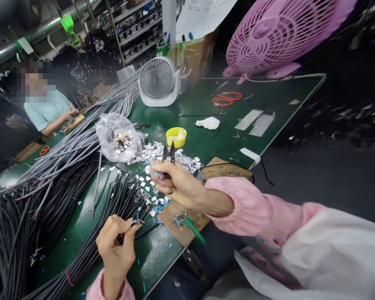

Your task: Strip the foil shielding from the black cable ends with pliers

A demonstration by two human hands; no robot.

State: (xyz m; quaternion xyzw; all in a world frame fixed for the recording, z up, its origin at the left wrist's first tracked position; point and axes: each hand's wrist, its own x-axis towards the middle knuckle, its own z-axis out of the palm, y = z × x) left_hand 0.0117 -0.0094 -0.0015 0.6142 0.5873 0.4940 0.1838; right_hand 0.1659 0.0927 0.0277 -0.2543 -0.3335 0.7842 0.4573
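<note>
My left hand point(117, 241) is closed in a pinch on the end of a black cable, whose thin coloured wires point(138, 221) fan out past the fingertips. My right hand point(181, 183) is wrapped round a pair of snips point(169, 155), its two dark blades pointing up and slightly apart. The snips are clear of the cable end. Below and left of the hands runs a bundle of black cables point(95, 246) tied with a red band. Silver foil scraps point(158, 152) and blue wire bits point(158, 208) lie around the right hand.
A cardboard piece point(178, 227) with a green tool point(194, 230) sits at the table edge. Beyond are a plastic bag of scraps point(120, 133), yellow dish point(176, 143), white fan point(158, 83), orange-handled scissors point(226, 99), pink fan point(278, 37) and grey cables point(81, 141). A co-worker point(50, 108) sits far left.
</note>
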